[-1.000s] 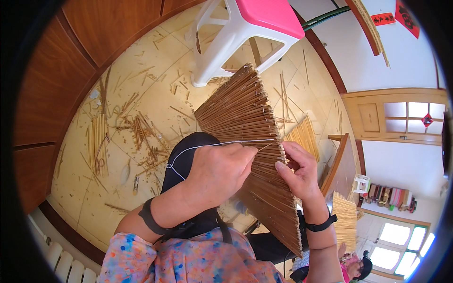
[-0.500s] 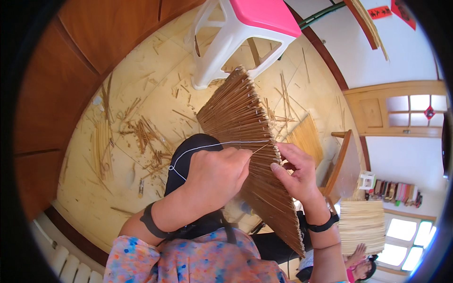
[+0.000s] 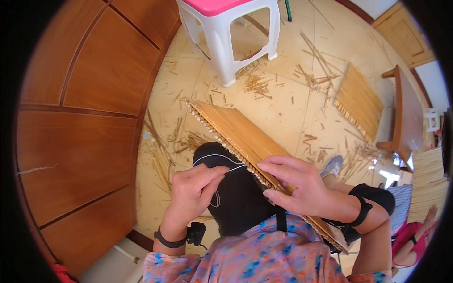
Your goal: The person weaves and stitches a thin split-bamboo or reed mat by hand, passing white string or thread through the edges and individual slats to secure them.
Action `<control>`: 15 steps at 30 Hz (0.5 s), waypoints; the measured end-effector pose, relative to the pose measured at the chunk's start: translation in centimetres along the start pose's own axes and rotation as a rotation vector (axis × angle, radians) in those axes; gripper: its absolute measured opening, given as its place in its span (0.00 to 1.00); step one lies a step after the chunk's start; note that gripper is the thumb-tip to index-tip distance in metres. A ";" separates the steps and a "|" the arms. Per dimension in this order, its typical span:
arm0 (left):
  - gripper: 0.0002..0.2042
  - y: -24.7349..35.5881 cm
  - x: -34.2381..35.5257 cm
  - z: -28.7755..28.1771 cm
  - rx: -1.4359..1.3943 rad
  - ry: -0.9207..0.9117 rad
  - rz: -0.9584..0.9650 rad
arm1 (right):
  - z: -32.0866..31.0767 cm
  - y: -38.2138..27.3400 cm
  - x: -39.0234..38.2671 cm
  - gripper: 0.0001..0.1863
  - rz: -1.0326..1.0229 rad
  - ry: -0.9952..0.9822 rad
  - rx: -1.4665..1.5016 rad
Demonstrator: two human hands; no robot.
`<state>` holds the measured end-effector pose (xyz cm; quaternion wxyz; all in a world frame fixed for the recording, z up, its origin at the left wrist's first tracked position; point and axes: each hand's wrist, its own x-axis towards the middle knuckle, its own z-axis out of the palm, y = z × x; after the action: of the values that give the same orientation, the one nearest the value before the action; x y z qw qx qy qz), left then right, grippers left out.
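Note:
A stiff mat of thin stalks stands on edge, tilted across my lap, its row of cut stalk ends facing me. My right hand grips this edge, thumb on the near side and fingers over the tan face. Just left of the edge, my left hand is closed in a pinch on a thin, straight needle, whose far end reaches the stalk ends. White thread runs over my dark-clothed knee, and a loose loop hangs below the left hand. The needle's tip cannot be made out.
A white stool with a pink seat stands ahead. Broken stalks litter the floor. Another stalk mat lies beside a wooden table at right. Brown cabinet panels line the left. Another person's hand shows at far right.
The mat has turned from its brown ridged face to its edge and smoother tan face. My left hand has drawn back leftward from it. The whole view has swung round.

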<state>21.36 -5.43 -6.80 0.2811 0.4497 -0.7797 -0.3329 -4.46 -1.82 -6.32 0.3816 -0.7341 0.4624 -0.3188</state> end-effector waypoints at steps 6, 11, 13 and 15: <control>0.10 -0.7 0.0 -0.4 0.054 -0.069 0.014 | 1.1 0.5 -0.7 0.28 0.019 0.015 0.177; 0.10 -0.8 0.3 -0.4 0.036 -0.111 0.032 | 1.2 0.6 -0.9 0.28 -0.004 0.020 0.213; 0.10 -0.6 0.2 0.0 0.014 -0.123 0.022 | 1.0 0.6 -1.1 0.27 0.003 0.026 0.200; 0.10 -0.3 0.0 0.4 -0.024 -0.154 -0.009 | 1.0 0.6 -1.2 0.27 0.001 0.048 0.196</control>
<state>21.24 -5.47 -7.30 0.2241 0.4229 -0.7929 -0.3772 -4.35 -0.60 -7.50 0.4405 -0.6851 0.4386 -0.3799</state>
